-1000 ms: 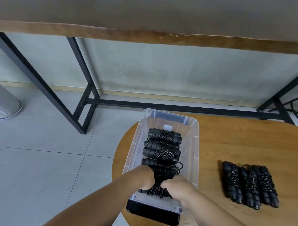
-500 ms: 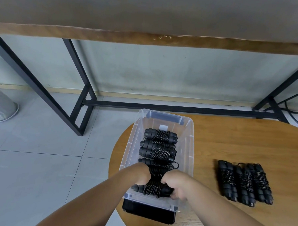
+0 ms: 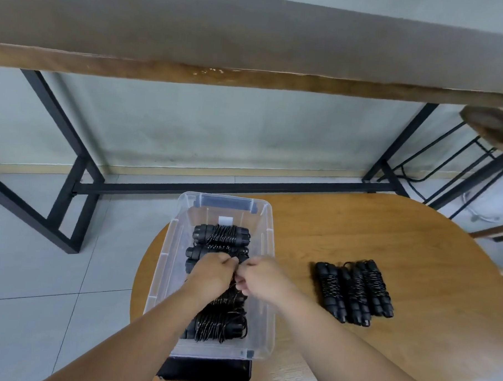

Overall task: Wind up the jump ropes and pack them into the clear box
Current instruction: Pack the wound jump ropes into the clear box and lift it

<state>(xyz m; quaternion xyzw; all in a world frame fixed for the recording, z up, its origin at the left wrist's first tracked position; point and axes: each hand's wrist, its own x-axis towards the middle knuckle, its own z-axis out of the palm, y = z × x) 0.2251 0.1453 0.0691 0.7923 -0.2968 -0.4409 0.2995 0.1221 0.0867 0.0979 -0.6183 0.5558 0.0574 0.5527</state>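
A clear box (image 3: 266,243) is set at the left edge of a round wooden table (image 3: 414,255), and wound black jump ropes (image 3: 221,236) are stacked inside it from far end to near end. A black flat object (image 3: 205,371) is seen under the box's near end. Over the middle of the box, the left hand (image 3: 213,273) is held with fingers curled, pinching rope cord; just beside it, the right hand (image 3: 262,275) is held likewise, fingertips pinched on the same cord. To the right, well apart from the box, three more wound jump ropes (image 3: 354,292) are laid side by side on the table.
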